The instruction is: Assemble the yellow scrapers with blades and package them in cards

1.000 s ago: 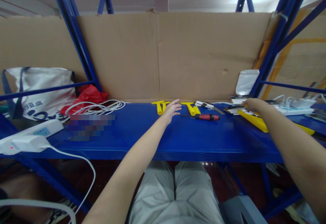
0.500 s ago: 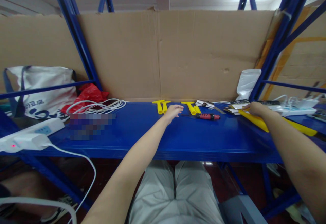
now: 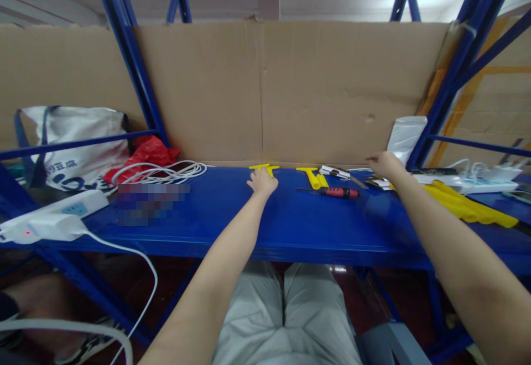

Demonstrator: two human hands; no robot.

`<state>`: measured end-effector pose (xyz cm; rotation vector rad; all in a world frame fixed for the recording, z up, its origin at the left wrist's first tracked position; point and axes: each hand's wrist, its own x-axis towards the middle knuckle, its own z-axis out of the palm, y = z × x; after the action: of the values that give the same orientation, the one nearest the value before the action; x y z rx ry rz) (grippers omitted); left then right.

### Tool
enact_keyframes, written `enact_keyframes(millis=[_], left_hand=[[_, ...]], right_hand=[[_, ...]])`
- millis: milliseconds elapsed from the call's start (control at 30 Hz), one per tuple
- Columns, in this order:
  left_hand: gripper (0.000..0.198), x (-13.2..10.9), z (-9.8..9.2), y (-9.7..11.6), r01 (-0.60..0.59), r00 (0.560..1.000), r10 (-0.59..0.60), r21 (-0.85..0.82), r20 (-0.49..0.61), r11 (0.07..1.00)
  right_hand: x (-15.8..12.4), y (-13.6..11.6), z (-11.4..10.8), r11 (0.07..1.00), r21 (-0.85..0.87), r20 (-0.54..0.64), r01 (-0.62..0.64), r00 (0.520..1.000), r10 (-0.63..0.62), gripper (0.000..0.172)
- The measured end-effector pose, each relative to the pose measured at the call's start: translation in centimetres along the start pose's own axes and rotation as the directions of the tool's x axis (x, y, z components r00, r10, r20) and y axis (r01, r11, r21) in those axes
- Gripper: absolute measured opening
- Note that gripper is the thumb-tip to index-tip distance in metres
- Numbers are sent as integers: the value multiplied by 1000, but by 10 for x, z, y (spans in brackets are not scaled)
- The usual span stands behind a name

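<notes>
My left hand [image 3: 263, 182] reaches over a pair of yellow T-shaped pieces [image 3: 265, 167] at the back of the blue table. Its fingers are apart and cover the stems; whether they touch is hard to see. My right hand [image 3: 385, 164] is raised at the right, index finger stretched leftward, with nothing visible in it. Below it lie black-and-white packets [image 3: 379, 183]. More yellow T-shaped pieces [image 3: 311, 177] rest between my hands. In front of these is a screwdriver [image 3: 340, 192] with a red-and-black handle. Several long yellow pieces [image 3: 468, 204] lie beyond my right forearm.
Coiled white cable [image 3: 182, 172], a red plastic bag [image 3: 151, 152] and a cloth bag [image 3: 83, 149] are on the left. White power strips [image 3: 78, 206] sit at both ends. A cardboard sheet [image 3: 199, 94] stands behind the table [image 3: 232, 221], between blue posts.
My left hand has moved left, from beside the screwdriver to the left pair of T-shaped pieces. My right hand has lifted off the packets and yellow pieces and moved left.
</notes>
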<state>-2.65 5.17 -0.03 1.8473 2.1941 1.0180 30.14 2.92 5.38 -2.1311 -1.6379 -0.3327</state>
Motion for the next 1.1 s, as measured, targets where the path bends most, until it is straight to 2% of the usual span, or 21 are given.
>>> enact_keyframes(millis=[100, 200, 300, 400, 500, 633, 733, 833, 967, 1100], left_hand=[[46, 10, 5, -9, 116, 992, -108, -135, 59, 984], [48, 16, 10, -15, 148, 988, -129, -295, 83, 944], [42, 19, 13, -17, 159, 987, -141, -316, 79, 935], [39, 20, 14, -16, 189, 982, -170, -351, 84, 917], [38, 21, 14, -16, 175, 985, -160, -388, 71, 905], [35, 21, 15, -16, 109, 994, -106, -351, 28, 930], [30, 21, 17, -18, 60, 997, -72, -337, -21, 939], [28, 23, 17, -20, 35, 999, -43, -356, -13, 934], [24, 26, 18, -21, 60, 998, -50, -450, 34, 891], [21, 34, 22, -22, 135, 988, -152, -611, 24, 780]], right_hand=[[-1, -28, 6, 987, 161, -147, 14, 989, 10, 36], [-9, -47, 18, 963, 268, -212, 10, 976, 49, 37], [-18, -51, 33, 963, 269, -142, 4, 989, 35, 36], [-23, -43, 42, 972, 237, -60, 4, 998, 10, 34], [-23, -33, 42, 967, 254, -54, -38, 997, 53, 36], [-22, -30, 37, 966, 238, -27, -98, 994, 107, 36], [-23, -30, 38, 976, 184, 17, -116, 993, 115, 36], [-22, -28, 41, 985, 133, 65, -108, 993, 100, 35], [-20, -23, 46, 995, 82, 100, -64, 993, 56, 32], [-18, -20, 48, 996, 54, 90, -75, 993, 70, 30]])
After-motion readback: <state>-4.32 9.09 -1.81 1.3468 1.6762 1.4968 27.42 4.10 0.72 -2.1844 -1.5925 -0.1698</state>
